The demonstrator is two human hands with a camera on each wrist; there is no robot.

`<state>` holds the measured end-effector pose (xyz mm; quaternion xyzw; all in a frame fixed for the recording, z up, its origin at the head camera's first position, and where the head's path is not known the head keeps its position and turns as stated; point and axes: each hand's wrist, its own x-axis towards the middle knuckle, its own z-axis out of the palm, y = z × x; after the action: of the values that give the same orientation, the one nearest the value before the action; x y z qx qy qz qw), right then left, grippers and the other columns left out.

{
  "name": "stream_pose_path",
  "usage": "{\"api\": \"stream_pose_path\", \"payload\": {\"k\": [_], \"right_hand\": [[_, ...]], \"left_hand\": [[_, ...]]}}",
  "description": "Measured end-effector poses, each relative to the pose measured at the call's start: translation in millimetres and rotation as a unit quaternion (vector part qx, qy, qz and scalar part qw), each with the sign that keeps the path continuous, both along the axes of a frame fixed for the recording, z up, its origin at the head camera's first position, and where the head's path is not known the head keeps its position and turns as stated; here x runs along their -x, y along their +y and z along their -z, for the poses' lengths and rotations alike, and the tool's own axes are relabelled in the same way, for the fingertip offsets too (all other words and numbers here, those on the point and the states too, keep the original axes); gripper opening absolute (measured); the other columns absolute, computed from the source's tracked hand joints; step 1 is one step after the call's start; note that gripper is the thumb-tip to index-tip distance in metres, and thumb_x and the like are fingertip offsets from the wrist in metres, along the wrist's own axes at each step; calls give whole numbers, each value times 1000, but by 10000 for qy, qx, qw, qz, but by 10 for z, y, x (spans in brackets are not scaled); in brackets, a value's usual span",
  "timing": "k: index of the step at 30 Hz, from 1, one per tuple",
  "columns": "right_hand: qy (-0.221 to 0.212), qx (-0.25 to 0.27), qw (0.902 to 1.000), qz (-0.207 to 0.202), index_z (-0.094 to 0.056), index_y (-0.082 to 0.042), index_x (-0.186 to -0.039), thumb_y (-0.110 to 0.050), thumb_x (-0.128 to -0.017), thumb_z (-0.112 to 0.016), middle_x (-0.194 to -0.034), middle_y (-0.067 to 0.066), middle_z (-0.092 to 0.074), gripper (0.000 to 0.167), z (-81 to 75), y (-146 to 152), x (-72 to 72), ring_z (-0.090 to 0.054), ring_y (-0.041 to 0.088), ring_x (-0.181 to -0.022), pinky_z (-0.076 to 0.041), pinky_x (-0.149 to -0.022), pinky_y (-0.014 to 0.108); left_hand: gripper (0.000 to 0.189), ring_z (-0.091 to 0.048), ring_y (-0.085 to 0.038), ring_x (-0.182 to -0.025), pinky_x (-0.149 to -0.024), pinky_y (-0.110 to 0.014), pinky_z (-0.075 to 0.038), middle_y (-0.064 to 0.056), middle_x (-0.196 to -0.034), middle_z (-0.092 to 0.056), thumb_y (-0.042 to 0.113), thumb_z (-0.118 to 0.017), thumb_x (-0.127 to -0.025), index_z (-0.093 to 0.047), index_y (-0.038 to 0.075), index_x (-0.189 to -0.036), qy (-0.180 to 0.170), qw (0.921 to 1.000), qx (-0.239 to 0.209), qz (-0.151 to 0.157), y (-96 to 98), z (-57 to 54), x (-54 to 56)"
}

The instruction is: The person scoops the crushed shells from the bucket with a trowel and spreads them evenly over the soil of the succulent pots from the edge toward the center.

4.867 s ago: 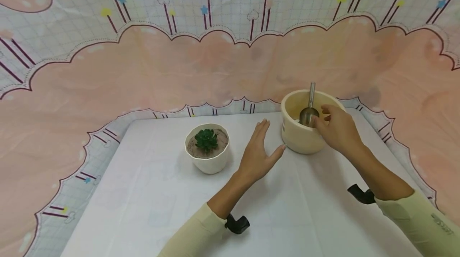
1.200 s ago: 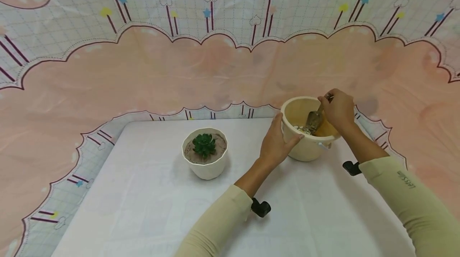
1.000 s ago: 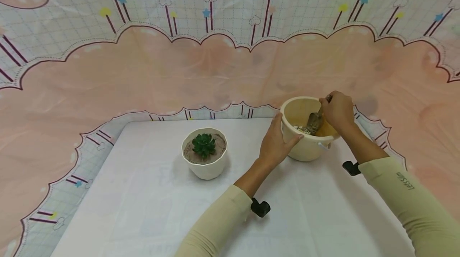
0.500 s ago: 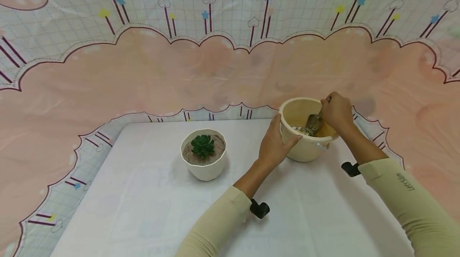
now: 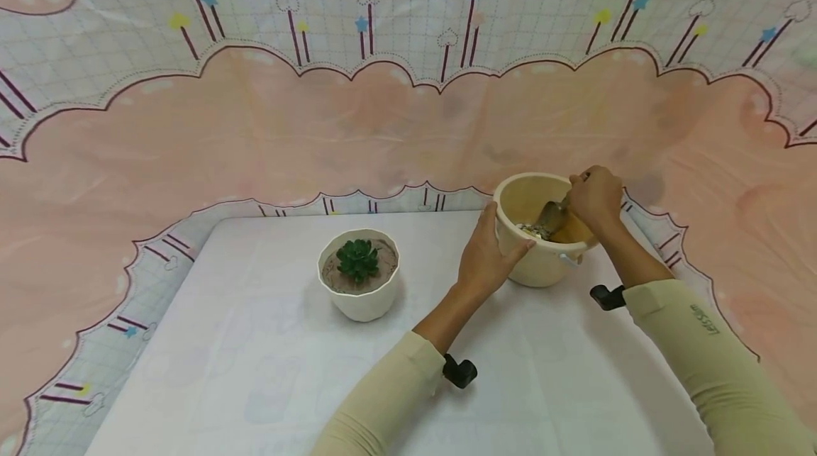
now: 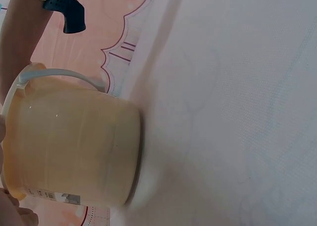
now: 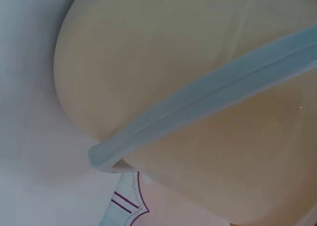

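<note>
A cream plastic bucket (image 5: 539, 271) stands at the back right of the white table, with pale loose bits (image 5: 528, 229) inside. My left hand (image 5: 484, 257) grips its near-left side, thumb at the front of the rim. Reaching over the right rim, my right hand (image 5: 597, 202) holds a metal scoop (image 5: 552, 216) by its handle. The scoop's bowl points down and left into the loose bits. In the left wrist view, the bucket's side (image 6: 74, 141) shows upright on the table. A bluish-grey bail handle (image 7: 198, 104) crosses the bucket in the right wrist view.
A white faceted pot (image 5: 367, 306) holding a green succulent (image 5: 358, 261) in sandy soil stands left of the bucket. Behind the table (image 5: 268, 371) hangs a pink, patterned cloth (image 5: 357, 130). Black wrist mounts stick out below both sleeves.
Since the oldest frame, my right hand has taken the scoop's handle and tipped the scoop into the bucket, while my left hand has moved onto the bucket. Lately the scoop has shifted slightly left.
</note>
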<state>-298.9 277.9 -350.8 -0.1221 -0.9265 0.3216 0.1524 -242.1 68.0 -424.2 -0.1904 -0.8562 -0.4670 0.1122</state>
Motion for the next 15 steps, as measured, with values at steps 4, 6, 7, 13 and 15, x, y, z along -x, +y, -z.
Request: {"api": "stream_pose_path", "payload": {"k": [4,6,7,13,15], "right_hand": [[29,264,9996,28,-68,11,-104,-22,-111,-50,-100,29,-71,38,23,2,13,-68,39,-84,-53,-65,42],[-24,555,9985,-27,-67,11,-105,-21,-111,-52,-91,25,-71,36,36,-14,23,-70,28,-71,-54,-59,34],[-60,704,9975,-57,-66,12,-106,-20,-110,-53,-87,22,-71,35,44,-22,27,-69,22,-64,-54,-55,29],[-160,956,9952,-141,-65,13,-107,-19,-110,-54,-82,16,-68,34,69,-70,39,-60,4,-49,-53,-50,21],[-155,968,9950,-208,-65,14,-107,-18,-111,-53,-85,19,-69,34,75,-66,47,-61,4,-51,-55,-52,22]], "left_hand": [[92,-48,-21,-144,-113,-40,-45,-9,-160,-45,40,-80,-95,-28,9,-164,19,10000,-20,32,-3,1,5],[91,-48,-21,-144,-112,-40,-45,-8,-160,-45,40,-80,-95,-29,9,-164,62,10000,-34,43,-8,1,15],[91,-48,-21,-144,-112,-40,-46,-9,-159,-46,39,-80,-95,-29,9,-164,81,9999,-61,64,-9,0,19],[91,-48,-20,-144,-112,-39,-46,-8,-159,-46,40,-81,-95,-29,9,-163,76,9999,-45,125,-2,8,32],[91,-48,-20,-144,-112,-39,-45,-8,-159,-46,40,-81,-95,-29,9,-163,39,9999,-23,101,-6,10,29]]}}
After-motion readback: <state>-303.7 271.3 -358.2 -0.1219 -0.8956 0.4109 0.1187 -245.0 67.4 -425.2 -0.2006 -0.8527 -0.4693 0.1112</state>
